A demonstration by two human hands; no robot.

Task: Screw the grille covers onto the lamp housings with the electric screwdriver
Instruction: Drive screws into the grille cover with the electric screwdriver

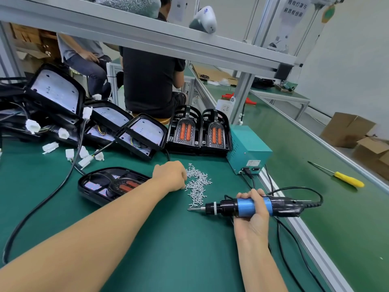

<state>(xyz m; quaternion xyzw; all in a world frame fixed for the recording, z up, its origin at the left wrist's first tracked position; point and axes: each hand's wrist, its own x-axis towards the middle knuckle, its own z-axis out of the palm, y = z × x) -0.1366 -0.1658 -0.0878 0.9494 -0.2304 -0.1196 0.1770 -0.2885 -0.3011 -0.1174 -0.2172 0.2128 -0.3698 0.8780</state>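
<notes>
Two bare hands work over our green bench mat [147, 239]. Item one: our left hand [170, 175], near centre, fingers curled down into the left edge of the loose screw pile [197, 184]; whether a screw is pinched we cannot tell, the fingertips being hidden. Item two: our right hand [251, 207], at 4 o'clock from the pile, fingers wrapped round the blue barrel of the electric screwdriver [248, 206]; the tool lies level, bit pointing toward 9 o'clock, its tip just beside the pile's lower end, cord trailing toward 3 o'clock. Item three: one lamp housing [101, 184] with grille cover [126, 186] laid in it, at 9 o'clock from the left hand, partly behind our forearm. Item four: two upright grille covers [199, 131] with orange lenses, at 12 o'clock from the pile. Item five: several open housings [145, 135] leaning in a row, at 10 o'clock, with white connectors [84, 154] and black cable in front of them. Item six: teal power box [248, 150], at 1 o'clock from the pile. Item seven: yellow-handled screwdriver [347, 179] on the conveyor belt, at 3 o'clock, well apart from our hands.
</notes>
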